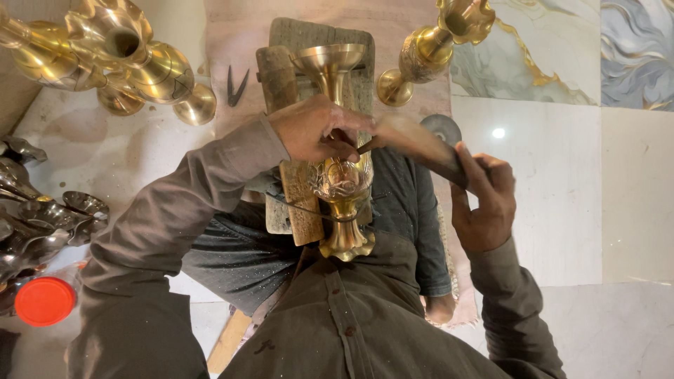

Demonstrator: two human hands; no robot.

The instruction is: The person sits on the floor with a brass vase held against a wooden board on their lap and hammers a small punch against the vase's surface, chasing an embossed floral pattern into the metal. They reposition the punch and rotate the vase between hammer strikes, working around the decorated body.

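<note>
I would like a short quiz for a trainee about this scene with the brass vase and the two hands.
1. True or false: the brass vase lies across a wooden block in the person's lap.
2. Which hand grips the dark wooden mallet? A) left hand B) right hand
3. Fill in: on the floor at the lower left lies a round ___ lid.

Key
1. True.
2. B; the left hand holds a thin tool against the vase body.
3. Red.
</note>
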